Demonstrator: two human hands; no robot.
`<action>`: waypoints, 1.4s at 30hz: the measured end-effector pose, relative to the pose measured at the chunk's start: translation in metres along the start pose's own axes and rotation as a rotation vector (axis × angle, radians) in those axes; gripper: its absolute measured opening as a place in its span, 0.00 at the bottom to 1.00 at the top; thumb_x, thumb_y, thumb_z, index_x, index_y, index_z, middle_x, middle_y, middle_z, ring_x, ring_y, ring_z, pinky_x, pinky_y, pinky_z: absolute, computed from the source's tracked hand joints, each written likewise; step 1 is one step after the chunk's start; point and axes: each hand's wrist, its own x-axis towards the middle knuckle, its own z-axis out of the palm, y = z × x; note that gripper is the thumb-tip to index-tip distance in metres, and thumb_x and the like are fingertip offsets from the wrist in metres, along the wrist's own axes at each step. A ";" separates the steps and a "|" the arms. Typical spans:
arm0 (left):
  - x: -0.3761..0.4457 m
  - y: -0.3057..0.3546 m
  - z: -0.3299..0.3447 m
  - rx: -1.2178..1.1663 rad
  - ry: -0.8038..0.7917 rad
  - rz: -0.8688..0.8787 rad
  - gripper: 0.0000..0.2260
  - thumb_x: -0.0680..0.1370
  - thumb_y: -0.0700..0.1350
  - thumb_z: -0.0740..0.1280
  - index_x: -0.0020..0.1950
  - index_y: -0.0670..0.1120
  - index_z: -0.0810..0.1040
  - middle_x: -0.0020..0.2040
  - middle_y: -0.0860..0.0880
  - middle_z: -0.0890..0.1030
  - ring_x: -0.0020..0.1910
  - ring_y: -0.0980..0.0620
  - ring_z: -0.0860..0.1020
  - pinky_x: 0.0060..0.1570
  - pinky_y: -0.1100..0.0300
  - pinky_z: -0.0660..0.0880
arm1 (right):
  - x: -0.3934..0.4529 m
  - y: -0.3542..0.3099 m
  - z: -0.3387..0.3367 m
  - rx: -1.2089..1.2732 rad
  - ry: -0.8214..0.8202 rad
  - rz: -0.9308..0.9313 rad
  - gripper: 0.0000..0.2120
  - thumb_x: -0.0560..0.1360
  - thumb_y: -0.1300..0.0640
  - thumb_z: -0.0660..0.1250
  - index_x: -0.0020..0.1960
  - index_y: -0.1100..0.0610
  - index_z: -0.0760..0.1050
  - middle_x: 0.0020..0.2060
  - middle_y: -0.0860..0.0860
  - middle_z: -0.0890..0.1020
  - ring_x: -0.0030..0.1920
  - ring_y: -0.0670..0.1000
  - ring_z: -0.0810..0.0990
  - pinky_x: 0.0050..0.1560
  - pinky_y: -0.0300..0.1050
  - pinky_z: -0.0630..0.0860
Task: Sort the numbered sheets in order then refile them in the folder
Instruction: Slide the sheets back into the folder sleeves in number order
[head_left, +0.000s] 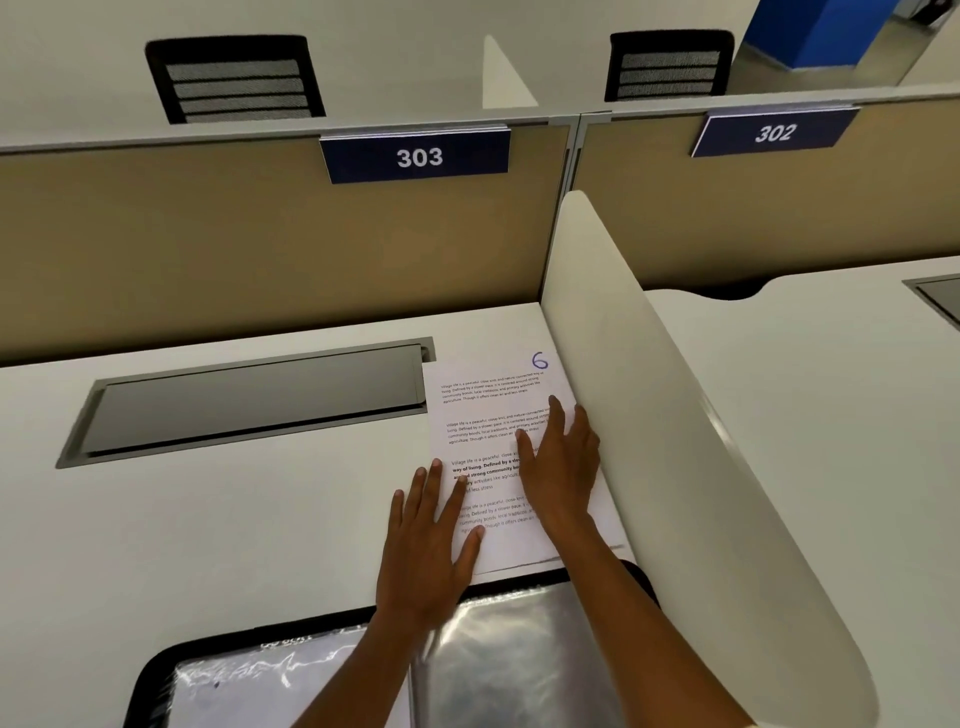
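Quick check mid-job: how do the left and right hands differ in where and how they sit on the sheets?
The left hand lies at the stack's left edge, part on the desk, while the right hand lies wholly on the top sheet, marked 6. The left hand sits nearer the open folder; the right hand reaches farther up, beside the divider. Both lie flat, fingers straight.

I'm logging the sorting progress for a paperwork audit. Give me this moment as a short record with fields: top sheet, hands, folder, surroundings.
top sheet: printed sheet marked 6 in blue ink, topping a small stack beside the white divider
left hand: left hand flat, fingers on the sheet's left edge
right hand: right hand flat on the sheet's right half
folder: black folder open at the desk's near edge, clear sleeves showing
surroundings: grey cable hatch; desk sign 303
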 end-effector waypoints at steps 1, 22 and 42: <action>0.000 0.000 0.000 -0.003 0.001 0.000 0.30 0.81 0.65 0.45 0.80 0.52 0.52 0.81 0.50 0.45 0.79 0.50 0.44 0.76 0.48 0.45 | 0.001 -0.002 -0.001 0.007 0.019 0.001 0.30 0.81 0.44 0.61 0.79 0.50 0.56 0.78 0.58 0.56 0.74 0.61 0.60 0.73 0.59 0.63; -0.001 -0.005 0.003 -0.100 0.057 0.013 0.28 0.81 0.63 0.52 0.79 0.52 0.58 0.81 0.49 0.49 0.79 0.50 0.48 0.77 0.46 0.51 | 0.016 -0.019 -0.045 0.458 -0.045 0.169 0.31 0.73 0.49 0.75 0.72 0.55 0.70 0.61 0.56 0.81 0.56 0.56 0.81 0.52 0.49 0.80; -0.007 0.001 -0.051 -0.698 0.025 -0.249 0.25 0.80 0.51 0.66 0.75 0.47 0.66 0.72 0.48 0.70 0.71 0.50 0.68 0.71 0.54 0.65 | -0.042 -0.005 -0.100 0.581 0.004 -0.017 0.16 0.81 0.55 0.65 0.37 0.59 0.77 0.28 0.46 0.77 0.29 0.41 0.72 0.29 0.28 0.67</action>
